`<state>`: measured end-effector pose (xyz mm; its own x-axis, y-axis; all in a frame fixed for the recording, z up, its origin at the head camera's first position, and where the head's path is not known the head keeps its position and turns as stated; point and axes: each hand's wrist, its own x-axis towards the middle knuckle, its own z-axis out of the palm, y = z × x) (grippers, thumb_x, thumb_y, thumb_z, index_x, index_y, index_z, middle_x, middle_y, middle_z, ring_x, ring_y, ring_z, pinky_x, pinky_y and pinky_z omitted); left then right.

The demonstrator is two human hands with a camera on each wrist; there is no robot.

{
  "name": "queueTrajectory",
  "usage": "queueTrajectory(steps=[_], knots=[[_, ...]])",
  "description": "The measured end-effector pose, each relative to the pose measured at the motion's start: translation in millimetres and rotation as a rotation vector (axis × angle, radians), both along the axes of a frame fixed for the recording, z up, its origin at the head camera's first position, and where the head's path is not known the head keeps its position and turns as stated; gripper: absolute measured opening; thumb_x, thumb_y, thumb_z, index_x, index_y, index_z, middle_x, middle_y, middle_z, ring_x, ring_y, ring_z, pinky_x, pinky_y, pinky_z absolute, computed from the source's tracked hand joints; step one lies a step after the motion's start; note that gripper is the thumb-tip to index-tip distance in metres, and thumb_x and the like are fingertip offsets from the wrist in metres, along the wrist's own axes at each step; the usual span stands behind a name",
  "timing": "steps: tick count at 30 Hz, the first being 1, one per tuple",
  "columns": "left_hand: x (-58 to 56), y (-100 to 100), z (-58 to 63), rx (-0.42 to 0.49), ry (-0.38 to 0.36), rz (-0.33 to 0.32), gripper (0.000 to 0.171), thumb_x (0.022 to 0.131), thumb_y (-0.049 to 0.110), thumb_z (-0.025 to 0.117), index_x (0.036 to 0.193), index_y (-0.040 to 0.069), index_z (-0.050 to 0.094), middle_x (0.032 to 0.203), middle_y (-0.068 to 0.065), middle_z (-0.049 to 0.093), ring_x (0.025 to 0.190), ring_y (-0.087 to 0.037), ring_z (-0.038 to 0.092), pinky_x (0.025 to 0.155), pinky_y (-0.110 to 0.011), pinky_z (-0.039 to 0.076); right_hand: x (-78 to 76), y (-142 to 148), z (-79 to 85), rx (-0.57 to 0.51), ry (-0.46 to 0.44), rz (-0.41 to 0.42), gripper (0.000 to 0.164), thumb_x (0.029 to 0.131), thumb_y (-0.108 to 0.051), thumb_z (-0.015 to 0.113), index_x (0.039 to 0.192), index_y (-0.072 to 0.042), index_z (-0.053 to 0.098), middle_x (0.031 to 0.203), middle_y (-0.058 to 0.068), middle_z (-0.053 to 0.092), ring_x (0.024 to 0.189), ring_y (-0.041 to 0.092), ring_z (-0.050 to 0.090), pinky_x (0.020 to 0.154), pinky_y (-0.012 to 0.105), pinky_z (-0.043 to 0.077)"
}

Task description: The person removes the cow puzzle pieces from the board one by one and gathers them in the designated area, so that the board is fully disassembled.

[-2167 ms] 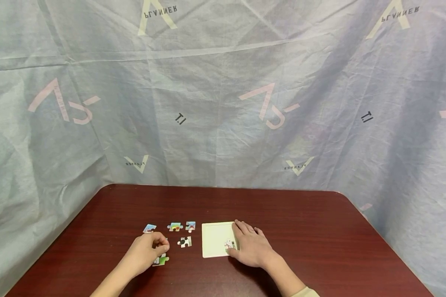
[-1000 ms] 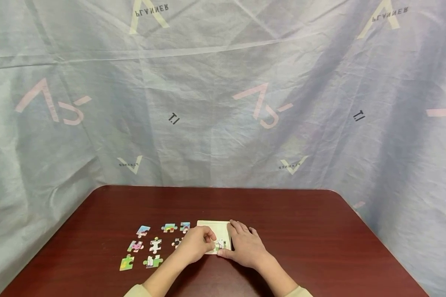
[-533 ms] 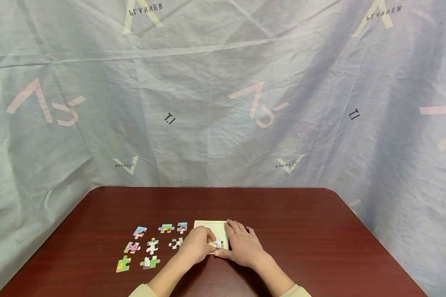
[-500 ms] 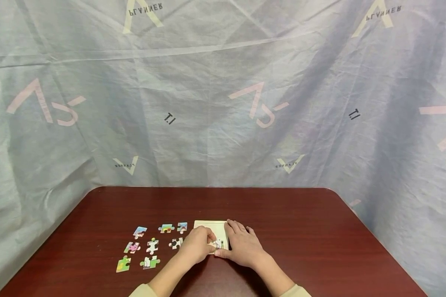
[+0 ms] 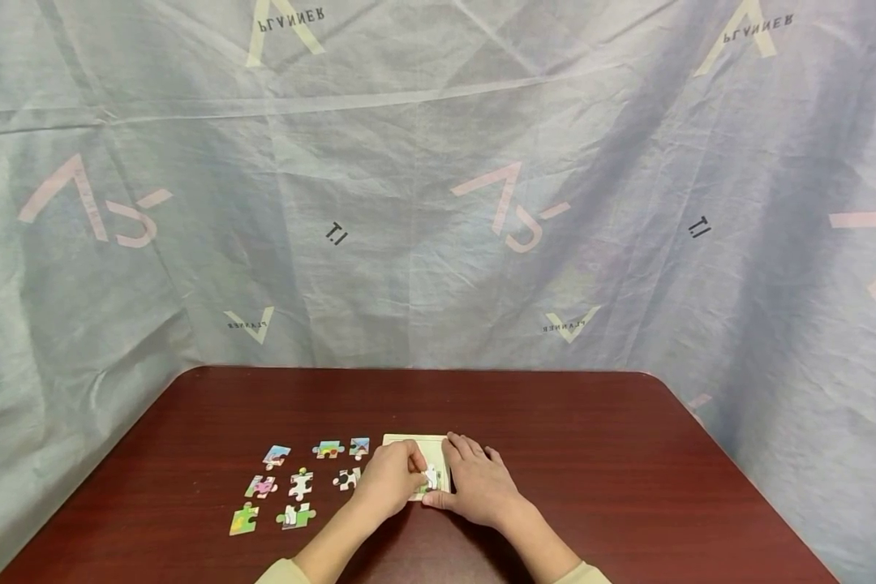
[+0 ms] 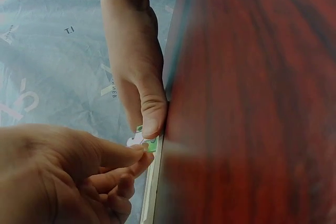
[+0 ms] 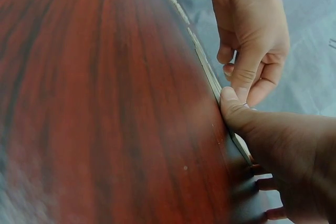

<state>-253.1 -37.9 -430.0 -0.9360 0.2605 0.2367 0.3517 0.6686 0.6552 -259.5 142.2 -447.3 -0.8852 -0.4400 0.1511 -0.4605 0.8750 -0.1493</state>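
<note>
A shallow pale puzzle tray (image 5: 434, 448) lies on the table between the two hands in the head view. White-and-green jigsaw pieces (image 5: 432, 477) show in its near right part. My left hand (image 5: 387, 482) reaches over the tray's left side and pinches a jigsaw piece (image 6: 151, 146) between thumb and fingers, low against the tray; fingers hide part of it. Along the right edge lies my right hand (image 5: 483, 485), its fingers extended and its thumb on the near rim. In the right wrist view the two thumbs almost meet at that rim.
Several loose jigsaw pieces lie left of the tray, among them a green corner piece (image 5: 244, 519), a white-and-green piece (image 5: 296, 516) and a black-and-white piece (image 5: 346, 478). The dark red table (image 5: 591, 454) ends at a grey printed cloth (image 5: 423, 268).
My left hand has moved right from the loose pieces to the tray. Over the last half second its fingers shift slightly at the piece. The right hand stays on the tray's edge.
</note>
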Motion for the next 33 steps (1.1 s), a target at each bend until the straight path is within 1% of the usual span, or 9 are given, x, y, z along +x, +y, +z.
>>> queueTrajectory(steps=[4,9,12,20,28,33], knots=[[-1.8,-1.6,-2.2,0.018,0.010,-0.009,0.022,0.079,0.000,0.082,0.078,0.011,0.062,0.067,0.006,0.056,0.061,-0.006,0.051,0.057,-0.026,0.045,1.3,-0.1,1.8,0.002,-0.010,-0.007,0.095,0.085,-0.067,0.066,0.148,0.001,0.044,0.153,0.018,0.043,0.139,0.036,0.043,0.104,0.061,0.038],[-2.2,-7.5,-3.4,0.074,-0.019,-0.025,0.021,0.081,-0.001,0.080,0.078,0.010,0.062,0.068,0.005,0.057,0.061,-0.006,0.051,0.057,-0.025,0.045,1.7,-0.8,2.5,0.020,-0.016,-0.009,0.095,0.086,-0.068,0.065,0.148,0.001,0.044,0.153,0.017,0.043,0.139,0.035,0.043,0.104,0.060,0.038],[-2.5,-12.8,-3.9,0.091,-0.023,-0.034,0.020,0.081,-0.002,0.079,0.079,0.008,0.062,0.067,0.004,0.056,0.060,-0.007,0.050,0.056,-0.025,0.044,1.4,-1.2,2.2,0.025,-0.017,-0.008,0.095,0.086,-0.068,0.065,0.148,0.001,0.044,0.153,0.017,0.043,0.139,0.035,0.043,0.104,0.060,0.038],[-1.9,-27.9,-5.1,0.120,-0.030,-0.024,0.020,0.082,-0.001,0.079,0.079,0.009,0.062,0.068,0.004,0.055,0.061,-0.009,0.050,0.057,-0.026,0.044,1.6,-0.1,1.3,0.013,-0.017,-0.005,0.095,0.086,-0.067,0.066,0.149,0.001,0.044,0.153,0.018,0.043,0.138,0.036,0.043,0.104,0.060,0.038],[2.4,-47.9,-5.8,0.104,-0.027,-0.009,0.020,0.083,-0.001,0.079,0.081,0.010,0.062,0.070,0.005,0.057,0.062,-0.008,0.052,0.057,-0.026,0.045,1.2,0.4,2.0,-0.004,-0.027,0.000,0.097,0.085,-0.069,0.065,0.148,0.002,0.044,0.153,0.018,0.043,0.138,0.037,0.043,0.104,0.061,0.037],[5.8,-60.3,-4.3,0.080,-0.025,0.027,0.019,0.083,0.000,0.079,0.080,0.010,0.063,0.071,0.005,0.058,0.066,-0.009,0.053,0.061,-0.027,0.045,0.8,0.4,1.9,-0.009,-0.029,0.004,0.097,0.085,-0.069,0.065,0.149,0.001,0.044,0.153,0.018,0.043,0.139,0.037,0.043,0.104,0.061,0.037]])
